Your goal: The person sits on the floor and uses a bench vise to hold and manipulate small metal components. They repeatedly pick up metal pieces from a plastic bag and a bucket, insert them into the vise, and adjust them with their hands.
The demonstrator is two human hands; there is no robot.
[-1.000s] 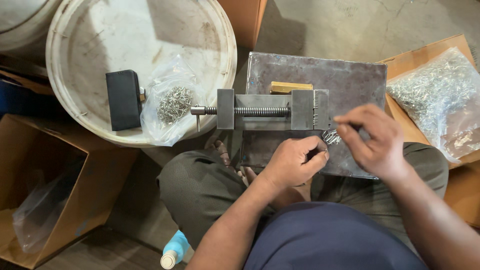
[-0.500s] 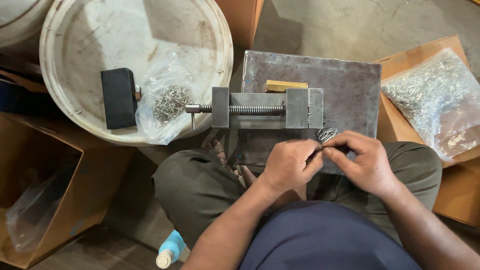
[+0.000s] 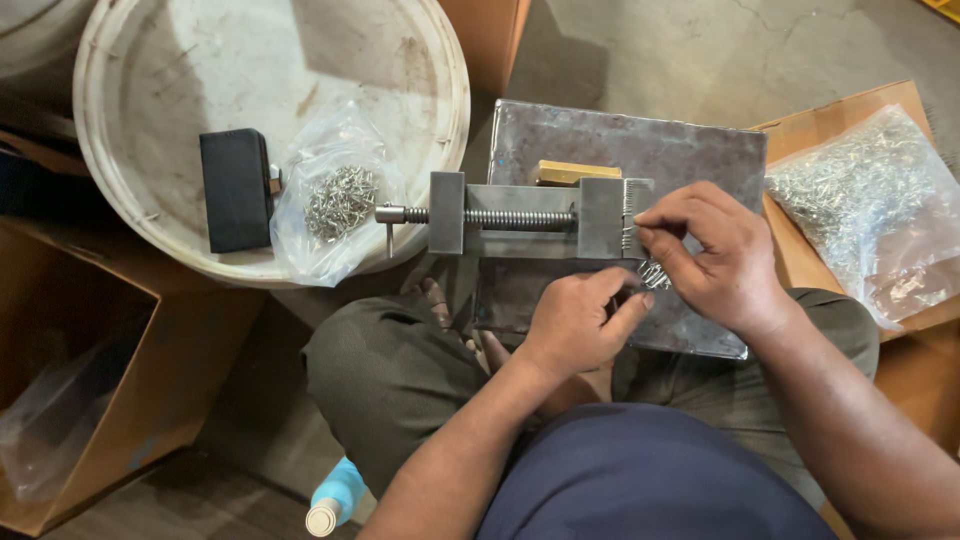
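A small grey vise (image 3: 530, 215) is being worked at on a steel plate (image 3: 640, 150) that is resting across the seated person's lap. The right hand (image 3: 715, 255) is being held at the vise's right end, its fingertips pinched together against the ridged jaw there (whether a piece is being gripped between them cannot be told). The left hand (image 3: 580, 325) is being kept just below, loosely curled, with the thumb and forefinger closing near a small cluster of bright metal pieces (image 3: 655, 273) lying on the plate. A yellow block (image 3: 572, 172) is lying just behind the vise. To the left, a clear bag of metal hooks (image 3: 338, 200) and a black box (image 3: 236, 190) are sitting on a white drum lid (image 3: 180, 70). A larger bag of metal parts (image 3: 860, 200) is lying in a cardboard box at the right.
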